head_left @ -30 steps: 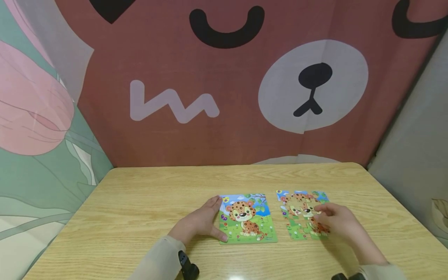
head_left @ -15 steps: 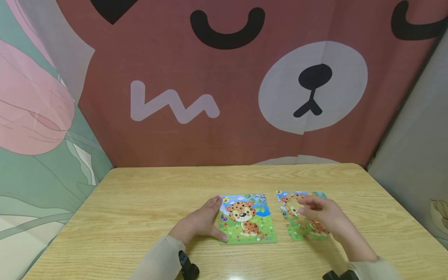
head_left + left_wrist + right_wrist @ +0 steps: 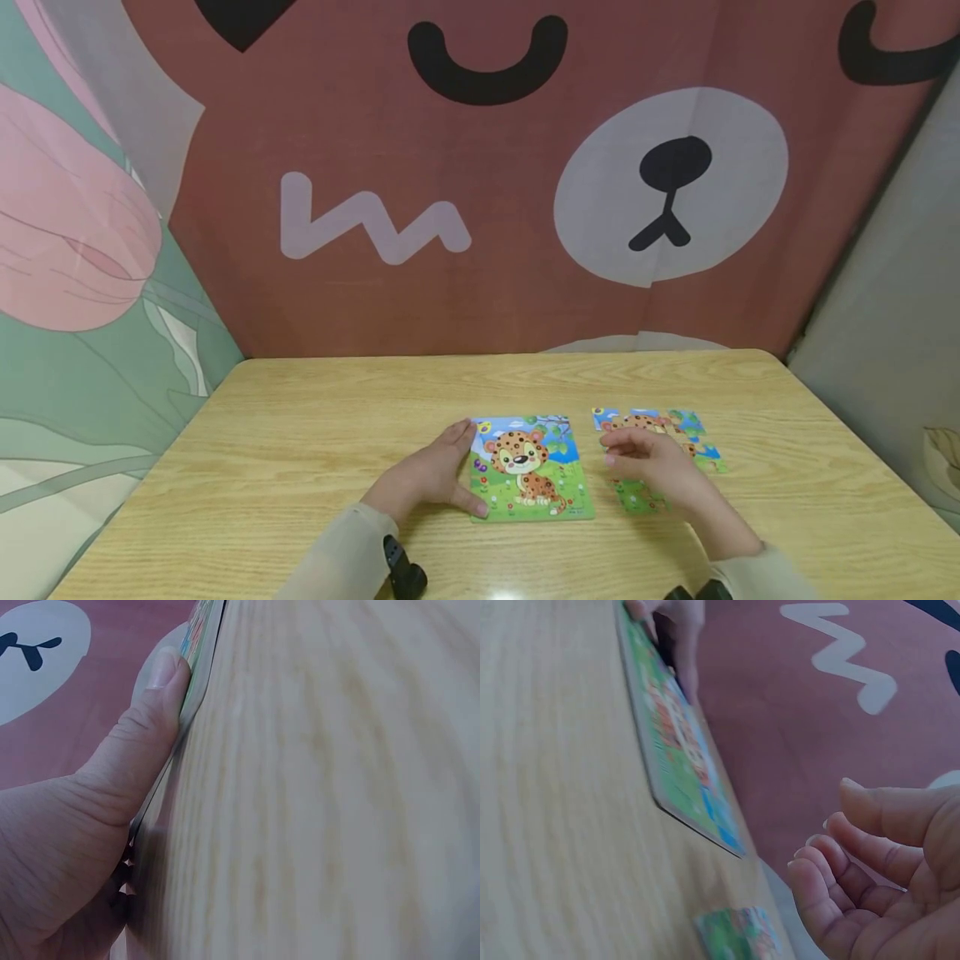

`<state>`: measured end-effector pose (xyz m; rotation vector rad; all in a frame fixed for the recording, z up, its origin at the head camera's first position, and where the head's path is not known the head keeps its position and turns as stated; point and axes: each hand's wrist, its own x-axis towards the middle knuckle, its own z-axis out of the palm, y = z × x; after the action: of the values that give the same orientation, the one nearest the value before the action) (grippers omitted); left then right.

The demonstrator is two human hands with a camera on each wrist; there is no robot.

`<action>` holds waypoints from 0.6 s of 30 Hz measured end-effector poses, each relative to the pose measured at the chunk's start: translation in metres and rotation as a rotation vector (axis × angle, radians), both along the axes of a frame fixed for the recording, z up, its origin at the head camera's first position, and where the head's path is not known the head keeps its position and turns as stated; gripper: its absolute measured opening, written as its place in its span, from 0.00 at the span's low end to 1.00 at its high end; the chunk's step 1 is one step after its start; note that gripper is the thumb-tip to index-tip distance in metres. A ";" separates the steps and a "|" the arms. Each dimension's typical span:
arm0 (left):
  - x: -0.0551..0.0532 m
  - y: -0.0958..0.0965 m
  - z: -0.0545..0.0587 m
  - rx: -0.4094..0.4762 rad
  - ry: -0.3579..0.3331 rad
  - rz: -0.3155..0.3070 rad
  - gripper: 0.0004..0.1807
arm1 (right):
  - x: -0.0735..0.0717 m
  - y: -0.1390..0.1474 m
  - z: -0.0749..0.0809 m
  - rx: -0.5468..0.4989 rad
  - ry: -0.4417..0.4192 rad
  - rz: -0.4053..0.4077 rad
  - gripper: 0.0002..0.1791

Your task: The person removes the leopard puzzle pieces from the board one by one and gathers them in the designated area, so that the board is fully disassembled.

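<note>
A square leopard picture board [image 3: 558, 487] lies flat on the table. Along its left side my left hand [image 3: 429, 477] is spread, the thumb on the near corner and the straight fingers at the far one. The left wrist view shows that thumb pressed on the edge of the board [image 3: 212, 645]. To the right lie the loosely joined jigsaw pieces [image 3: 633, 497] of the same leopard picture, partly hidden by my right hand [image 3: 663, 471] above them. In the right wrist view this hand [image 3: 881, 877] has thumb and fingers apart, nothing between them, near a blurred jigsaw piece [image 3: 735, 934].
The wood-grain table [image 3: 300, 442] runs back to a hanging cloth [image 3: 375, 300] with a bear face. A tulip-patterned cloth [image 3: 67, 250] stands at the left and a grey curtain [image 3: 892, 275] at the right.
My right hand has moved left across the jigsaw pieces, uncovering those on the right and covering those in the left middle. My left hand and the picture board have stayed put.
</note>
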<state>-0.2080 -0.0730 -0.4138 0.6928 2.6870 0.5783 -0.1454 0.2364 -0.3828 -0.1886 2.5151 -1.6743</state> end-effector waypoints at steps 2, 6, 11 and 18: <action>0.000 0.000 0.001 0.003 -0.004 0.001 0.70 | -0.001 -0.004 -0.004 0.013 -0.003 0.020 0.21; 0.000 0.000 0.001 0.011 -0.013 0.004 0.70 | -0.003 -0.011 -0.009 0.046 0.005 0.064 0.20; -0.001 -0.001 0.000 0.012 -0.014 0.008 0.71 | -0.005 -0.020 -0.014 0.057 -0.005 0.115 0.22; 0.000 0.000 0.000 0.019 -0.015 0.001 0.71 | -0.008 -0.031 -0.020 0.124 0.009 0.132 0.23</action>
<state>-0.2081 -0.0735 -0.4141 0.6895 2.6715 0.6081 -0.1535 0.2059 -0.4026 -0.3430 2.5411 -1.4681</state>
